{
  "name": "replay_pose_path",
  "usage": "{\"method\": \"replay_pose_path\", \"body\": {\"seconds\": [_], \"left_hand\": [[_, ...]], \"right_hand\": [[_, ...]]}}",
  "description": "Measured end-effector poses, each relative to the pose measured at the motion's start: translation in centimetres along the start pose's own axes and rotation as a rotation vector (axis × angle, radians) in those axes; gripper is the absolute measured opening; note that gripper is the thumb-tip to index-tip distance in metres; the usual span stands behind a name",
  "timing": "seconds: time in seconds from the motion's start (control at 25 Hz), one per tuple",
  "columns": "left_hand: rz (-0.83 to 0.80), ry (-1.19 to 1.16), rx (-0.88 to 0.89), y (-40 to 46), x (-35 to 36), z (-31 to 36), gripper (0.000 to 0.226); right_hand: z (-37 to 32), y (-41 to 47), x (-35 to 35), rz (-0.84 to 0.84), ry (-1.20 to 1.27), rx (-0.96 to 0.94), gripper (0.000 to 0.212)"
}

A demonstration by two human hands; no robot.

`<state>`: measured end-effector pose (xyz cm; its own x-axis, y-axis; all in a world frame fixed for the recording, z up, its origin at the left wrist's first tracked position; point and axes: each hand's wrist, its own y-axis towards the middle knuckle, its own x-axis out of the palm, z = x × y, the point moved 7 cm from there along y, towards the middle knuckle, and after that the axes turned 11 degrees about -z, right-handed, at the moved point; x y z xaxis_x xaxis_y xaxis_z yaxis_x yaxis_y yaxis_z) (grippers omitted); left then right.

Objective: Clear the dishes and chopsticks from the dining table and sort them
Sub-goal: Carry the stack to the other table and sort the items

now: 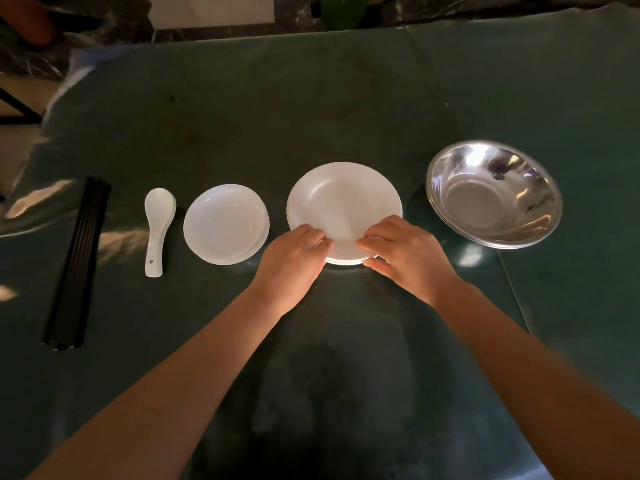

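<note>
A stack of large white plates (343, 199) lies in the middle of the dark green table (277, 98). My left hand (294, 261) grips its near left rim, fingers curled over the edge. My right hand (401, 252) pinches the near right rim, thumb under it and fingers on top. To the left lies a stack of smaller white plates (225, 223), then a white ceramic spoon (157, 225), then a bundle of black chopsticks (78, 261). Stacked steel bowls (495, 194) stand to the right.
The table's far edge runs along the top, with a green object (341, 10) beyond it. A seam in the table cover (516, 299) runs down at the right. A dark-framed piece of furniture shows at the far left.
</note>
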<state>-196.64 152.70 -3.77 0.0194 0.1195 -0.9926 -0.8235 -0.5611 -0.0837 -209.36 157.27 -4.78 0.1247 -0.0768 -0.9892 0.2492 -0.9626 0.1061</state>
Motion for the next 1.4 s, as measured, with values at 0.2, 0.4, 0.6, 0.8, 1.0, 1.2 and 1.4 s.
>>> {"method": "replay_pose_path", "body": {"seconds": [0.2,0.4,0.6,0.8,1.0,1.2,1.4], "left_hand": [[0.069,0.006,-0.028,-3.1,-0.8,0.4,0.042],[0.178,-0.087,-0.227,-10.5,-1.9,-6.2,0.047],[-0.045,-0.115,-0.269,-9.7,-1.8,-12.9,0.049],[-0.022,-0.060,-0.069,-8.6,-2.3,-13.6,0.021],[-0.012,-0.058,-0.023,-8.3,-2.6,-14.3,0.019],[-0.018,-0.079,-0.057,-7.0,-2.6,-16.0,0.011],[-0.044,-0.081,-0.030,-7.2,-2.1,-16.1,0.020]], "right_hand": [[-1.6,0.0,-1.0,0.017,0.072,0.123,0.037],[-8.6,3.8,-3.0,0.113,0.087,0.026,0.040],[-12.7,9.2,-0.6,-0.142,0.041,-0.049,0.049],[-13.1,10.9,0.0,-0.125,0.042,-0.092,0.022],[-13.0,11.6,-0.1,-0.128,0.039,-0.114,0.023],[-12.6,13.1,0.2,-0.113,0.042,-0.070,0.022],[-12.6,13.4,0.4,-0.123,0.062,-0.050,0.024]]}}
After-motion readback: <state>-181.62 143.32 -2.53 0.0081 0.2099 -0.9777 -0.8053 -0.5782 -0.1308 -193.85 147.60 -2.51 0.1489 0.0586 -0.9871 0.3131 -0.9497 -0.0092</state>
